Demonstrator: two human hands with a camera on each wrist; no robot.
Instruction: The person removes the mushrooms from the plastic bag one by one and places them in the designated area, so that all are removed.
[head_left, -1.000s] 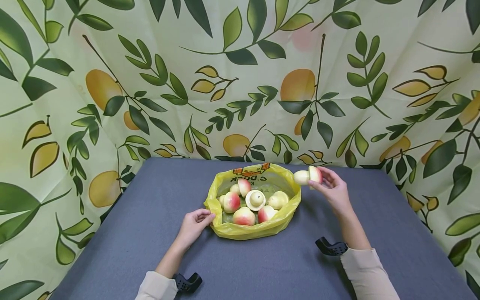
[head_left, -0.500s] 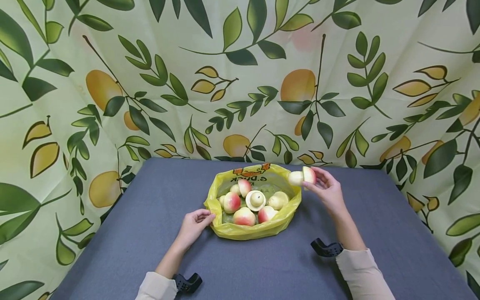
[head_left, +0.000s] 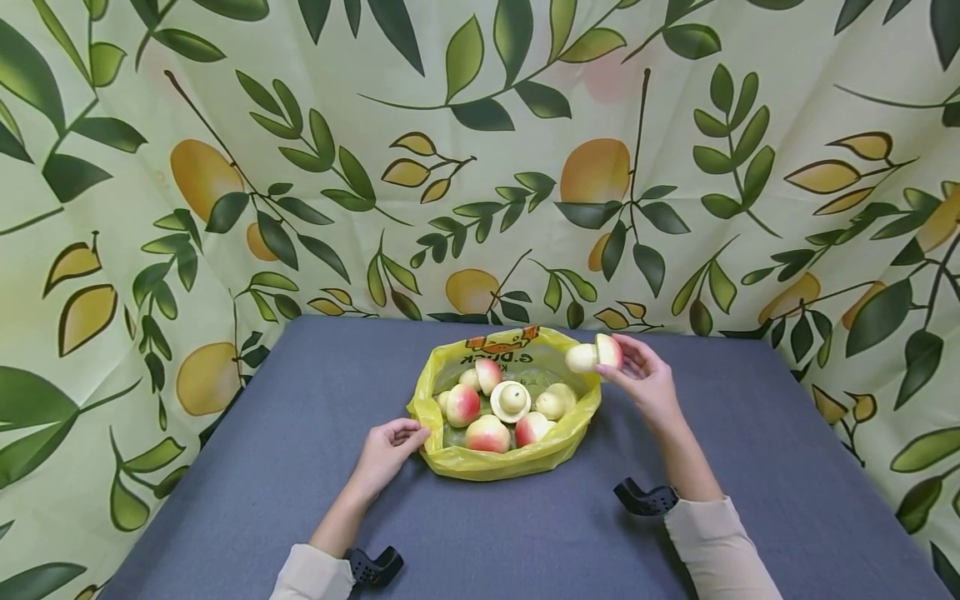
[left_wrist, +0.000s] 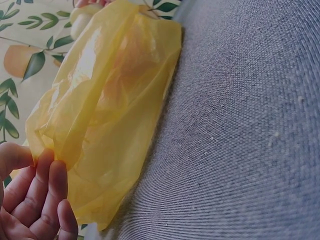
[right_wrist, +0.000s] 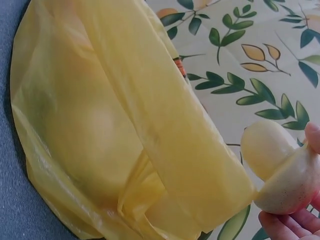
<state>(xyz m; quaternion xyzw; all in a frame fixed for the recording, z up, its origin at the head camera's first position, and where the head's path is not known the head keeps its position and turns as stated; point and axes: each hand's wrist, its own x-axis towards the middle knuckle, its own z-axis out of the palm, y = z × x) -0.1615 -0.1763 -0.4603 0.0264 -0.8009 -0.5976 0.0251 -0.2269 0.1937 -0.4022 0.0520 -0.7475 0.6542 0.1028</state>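
Note:
A yellow plastic bag (head_left: 517, 462) stands with its mouth open and its rim folded out. My left hand (head_left: 387, 457) pinches the bag's left rim between thumb and fingertips; in the left wrist view the fingers (left_wrist: 42, 185) meet on the thin plastic. At the opposite side, my right hand (head_left: 648, 379) holds a mushroom (head_left: 596, 357) by its red-and-cream cap, its pale rounded stem pointing left over the right rim. In the right wrist view this mushroom (right_wrist: 272, 155) is just beyond the bag's edge. Several similar mushrooms (head_left: 488, 433) lie inside the bag, some cap up.
The bag rests on a table with a blue-grey cloth (head_left: 510, 542). Behind it hangs a fabric backdrop (head_left: 517, 225) printed with leaves and orange fruit. Each wrist wears a black camera mount, such as the right mount (head_left: 645, 498).
My right hand has moved left with the mushroom, from outside the bag's right rim to above it. The left hand keeps its grip on the rim without moving.

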